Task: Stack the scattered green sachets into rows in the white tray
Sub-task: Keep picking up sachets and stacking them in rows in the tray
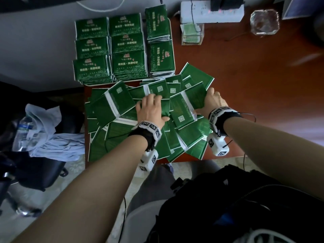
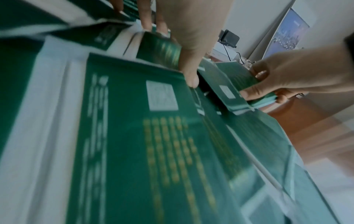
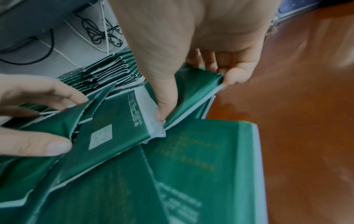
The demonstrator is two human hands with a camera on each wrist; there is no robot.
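Note:
Several neat stacks of green sachets (image 1: 126, 48) fill the white tray (image 1: 173, 50) at the far edge of the brown table. In front of it lies a loose heap of scattered green sachets (image 1: 112, 106). My left hand (image 1: 157, 107) sits on the middle of the heap and pinches one sachet (image 3: 63, 121) between thumb and fingers (image 2: 147, 22). My right hand (image 1: 204, 101), just to its right, grips a small bundle of sachets (image 3: 191, 91) by the edge, thumb on top and fingers beneath. The bundle (image 2: 235, 84) is tilted up off the heap.
Behind the heap on the right stand a white power strip (image 1: 212, 12), a clear box of green cards (image 1: 192, 34) and a glass ashtray (image 1: 264, 21). Bare table (image 1: 254, 85) lies to the right. A chair with cloth and a water bottle (image 1: 24, 130) is left of the table.

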